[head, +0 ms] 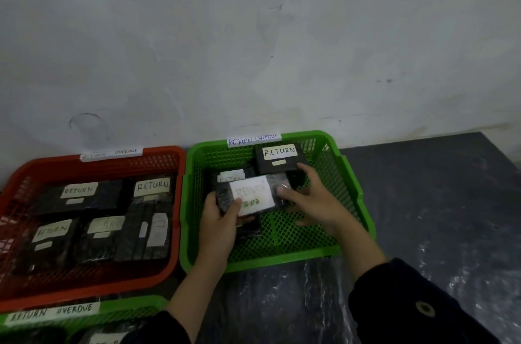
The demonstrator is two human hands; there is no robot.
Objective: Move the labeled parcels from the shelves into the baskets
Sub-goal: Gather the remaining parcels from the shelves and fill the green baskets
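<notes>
A black wrapped parcel (253,194) with a white RETURN label is held low inside the green basket (349,197). My left hand (220,219) grips its left end, and my right hand (307,197) holds its right end. Behind it in the same basket stands a black box (279,159) marked RETURN, and another dark parcel (231,176) lies partly hidden under the held one. The basket's far rim carries a paper tag reading RETURN OVERDUE (253,139).
To the left, a red basket (93,281) holds several black RETURN parcels. A second green basket (84,312) tagged RETURN OVERDUE sits at the bottom left. A grey wall stands right behind the baskets. Dark floor with plastic sheeting (310,301) spreads to the right and front.
</notes>
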